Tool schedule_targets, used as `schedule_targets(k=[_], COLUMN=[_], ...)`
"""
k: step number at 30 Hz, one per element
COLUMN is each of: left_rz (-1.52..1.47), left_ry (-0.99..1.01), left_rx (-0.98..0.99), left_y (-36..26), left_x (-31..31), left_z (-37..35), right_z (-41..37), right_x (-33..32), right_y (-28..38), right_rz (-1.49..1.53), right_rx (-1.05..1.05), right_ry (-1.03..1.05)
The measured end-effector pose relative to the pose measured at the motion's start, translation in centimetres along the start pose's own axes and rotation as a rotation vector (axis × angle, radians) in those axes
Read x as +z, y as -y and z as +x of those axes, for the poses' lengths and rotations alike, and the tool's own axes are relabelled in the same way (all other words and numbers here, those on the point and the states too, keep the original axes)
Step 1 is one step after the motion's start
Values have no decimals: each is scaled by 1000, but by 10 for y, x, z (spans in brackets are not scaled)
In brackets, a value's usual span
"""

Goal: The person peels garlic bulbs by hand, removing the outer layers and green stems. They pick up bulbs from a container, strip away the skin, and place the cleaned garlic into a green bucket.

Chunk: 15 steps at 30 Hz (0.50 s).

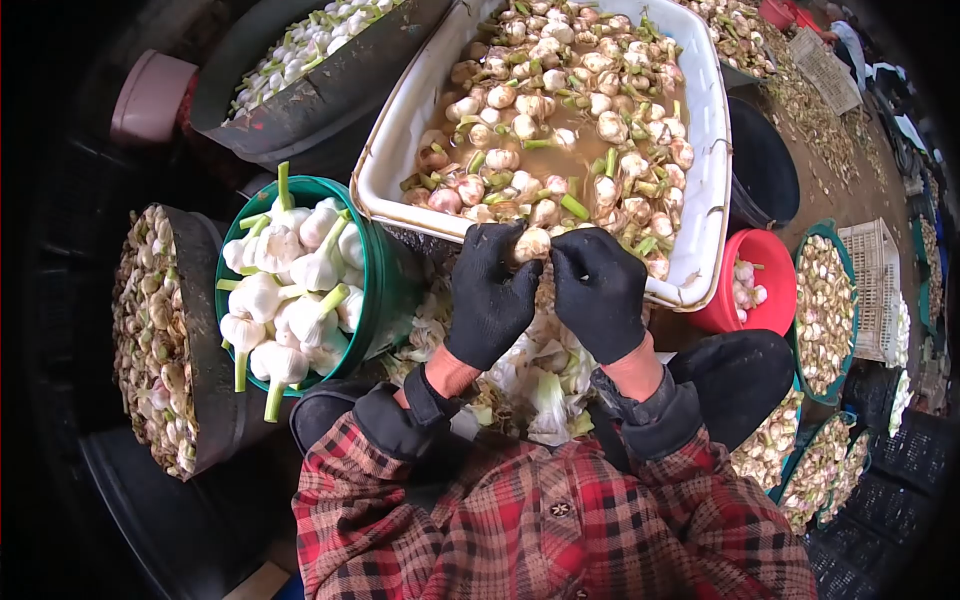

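Observation:
Both of my hands wear black gloves and meet at the near rim of a white tub (410, 212). Between them is a brownish-white garlic bulb (532, 244). My left hand (492, 292) is closed on the bulb's left side, thumb and fingers against it. My right hand (600, 292) is closed in a pinch at the bulb's right side; what its fingertips grip there is hidden. Inside the tub, unpeeled garlic bulbs (612, 127) with short green stems float in muddy water. Peeled skins (548, 400) lie below my hands, between my legs.
A green bucket (385, 300) heaped with clean white garlic stands at my left. Beyond it are a dark container (205, 340) of unpeeled bulbs and a large dark tub (290, 130). On my right are a red bucket (775, 275), a garlic-filled basket (826, 315) and a plastic crate (872, 285).

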<state>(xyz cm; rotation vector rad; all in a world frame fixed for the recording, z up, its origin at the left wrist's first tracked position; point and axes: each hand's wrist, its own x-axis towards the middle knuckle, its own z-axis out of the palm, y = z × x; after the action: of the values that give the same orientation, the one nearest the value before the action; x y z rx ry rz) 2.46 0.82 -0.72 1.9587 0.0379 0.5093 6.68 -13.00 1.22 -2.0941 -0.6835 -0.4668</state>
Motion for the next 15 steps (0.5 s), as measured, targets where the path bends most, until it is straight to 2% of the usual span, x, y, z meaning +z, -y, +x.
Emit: schedule_targets(k=[4,10,12,13,15], left_rz=[-26,-69,-183,-183,-535], left_ry=[14,152,271,274,329], left_rx=[-20,48,-147,-144,-179], left_y=[-2,5,2,1,-2], left_x=[1,-7,-11,-11,-12], left_z=[-1,7,8,9,9], right_z=[0,0,0,0,2], right_x=[-2,-9,-12,-14,-21], right_y=[2,-3,-7,-12,-20], right_rz=[-23,0,46,41,38], right_rx=[4,44,75,113,183], right_ry=[-1,29,26,12,-19])
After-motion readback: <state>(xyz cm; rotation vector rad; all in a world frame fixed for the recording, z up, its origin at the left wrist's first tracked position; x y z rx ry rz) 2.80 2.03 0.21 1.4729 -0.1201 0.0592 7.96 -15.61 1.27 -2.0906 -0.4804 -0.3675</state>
